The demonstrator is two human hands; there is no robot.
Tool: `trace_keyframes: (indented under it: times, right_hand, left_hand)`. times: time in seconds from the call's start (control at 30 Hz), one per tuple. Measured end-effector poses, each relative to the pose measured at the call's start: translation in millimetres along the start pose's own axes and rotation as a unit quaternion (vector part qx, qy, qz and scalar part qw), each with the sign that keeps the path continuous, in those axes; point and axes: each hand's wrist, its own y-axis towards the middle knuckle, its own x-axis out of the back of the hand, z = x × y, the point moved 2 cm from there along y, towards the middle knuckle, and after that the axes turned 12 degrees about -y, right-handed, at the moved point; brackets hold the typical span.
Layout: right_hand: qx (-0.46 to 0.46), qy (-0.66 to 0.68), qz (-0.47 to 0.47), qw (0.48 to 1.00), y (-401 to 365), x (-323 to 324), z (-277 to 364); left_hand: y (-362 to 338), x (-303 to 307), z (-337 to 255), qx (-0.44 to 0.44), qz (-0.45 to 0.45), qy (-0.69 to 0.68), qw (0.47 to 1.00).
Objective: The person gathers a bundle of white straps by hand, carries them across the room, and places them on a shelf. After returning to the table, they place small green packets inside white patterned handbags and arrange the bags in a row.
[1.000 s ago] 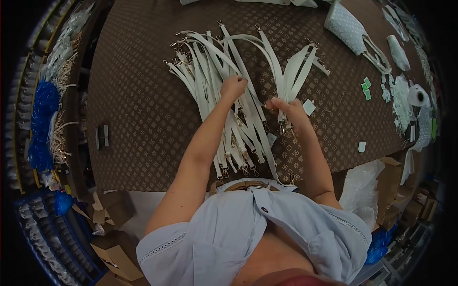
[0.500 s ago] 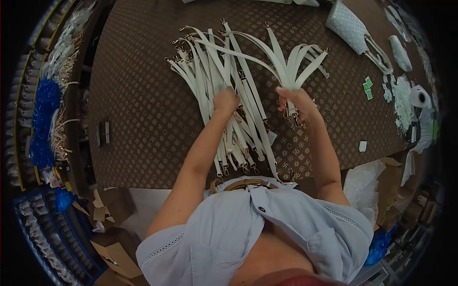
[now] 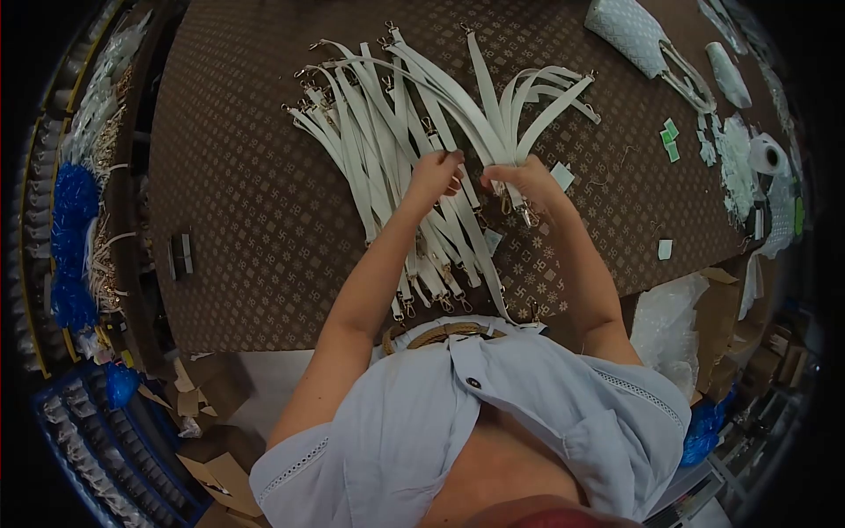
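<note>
The right hand [image 3: 528, 182] is clamped around a bundle of white straps [image 3: 509, 148], near its metal clips [image 3: 528, 216], above the worktop [image 3: 238, 176] right of the pile of loose straps [image 3: 355, 132], which stretches toward the near edge. The left hand [image 3: 436, 174] is half curled over that pile; whether it pinches a strap cannot be told. Straps are best drawn singly, clips eased free without tugging, ends kept even, the right grip snug but uncreased.
</note>
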Motion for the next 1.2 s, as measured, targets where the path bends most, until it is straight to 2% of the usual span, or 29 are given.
trace_keyframes:
  times: [0.03,0.07,0.1,0.17,0.23,0.3,0.43,0.5,0.53,0.6,0.73,0.77,0.8,0.93,0.97,1.0,1.03,1.07,1.1,1.13,1.2]
  right_hand:
    - [0.028,0.021,0.01,0.999,4,3,-4]
    - [0.056,0.042,0.022,0.997,3,3,0]
    - [0.055,0.038,0.023,0.997,1,0,1]
    - [-0.003,-0.046,-0.016,0.999,-6,-1,6]
    - [-0.002,-0.076,-0.013,0.997,-5,3,-6]
    - [-0.031,-0.071,0.0,0.997,-5,5,-17]
    - [-0.035,-0.085,0.004,0.996,10,-2,-52]
    - [-0.018,-0.131,-0.028,0.991,25,-12,-70]
    - [-0.015,-0.132,-0.029,0.991,30,-19,-76]
    - [-0.057,-0.31,-0.121,0.941,32,-35,-69]
    - [-0.087,-0.413,-0.181,0.888,28,-58,-52]
    - [-0.086,-0.412,-0.182,0.888,28,-57,-49]
    - [-0.091,-0.4,-0.145,0.9,29,-54,-46]
    - [-0.09,-0.332,-0.054,0.938,50,-40,-71]
    - [-0.09,-0.329,-0.055,0.938,51,-33,-73]
    - [-0.057,-0.193,-0.026,0.979,50,-25,-74]
    - [-0.023,-0.054,0.006,0.998,49,-20,-74]
    - [-0.049,-0.034,0.056,0.997,39,-14,-60]
    - [-0.05,-0.037,0.058,0.996,32,-9,-48]
    - [-0.038,-0.039,0.052,0.997,25,-3,-35]
    - [-0.022,-0.042,0.016,0.999,9,4,-10]
  left_hand:
    - [12,-4,8,0.029,-0.031,0.184,0.982]
    - [17,-16,7,-0.037,-0.076,0.45,0.889]
    - [18,-20,10,-0.037,-0.077,0.446,0.891]
    - [23,-30,6,-0.068,-0.082,0.569,0.815]
    - [30,-31,7,-0.049,-0.06,0.568,0.819]
    - [28,-26,10,-0.078,-0.065,0.584,0.806]
    - [16,-21,16,-0.031,-0.103,0.521,0.847]
    - [21,-21,27,-0.004,-0.106,0.437,0.893]
    - [24,-17,35,-0.006,-0.108,0.438,0.893]
    - [34,-6,50,-0.049,-0.084,0.324,0.941]
    - [37,10,58,-0.052,-0.06,0.253,0.964]
    - [34,11,55,-0.027,-0.03,0.207,0.978]
    - [32,10,51,-0.003,0.001,0.159,0.987]
    - [17,11,42,0.056,0.036,0.101,0.993]
    - [5,9,32,-0.097,0.03,0.307,0.946]
    - [-4,7,26,-0.244,0.022,0.491,0.836]
    - [-6,10,28,-0.243,0.022,0.49,0.837]
    - [-10,9,29,-0.326,0.042,0.556,0.763]
    - [-14,8,30,-0.405,0.06,0.612,0.677]
    - [-10,9,26,-0.406,0.056,0.611,0.677]
    - [0,9,17,-0.351,0.14,0.68,0.628]
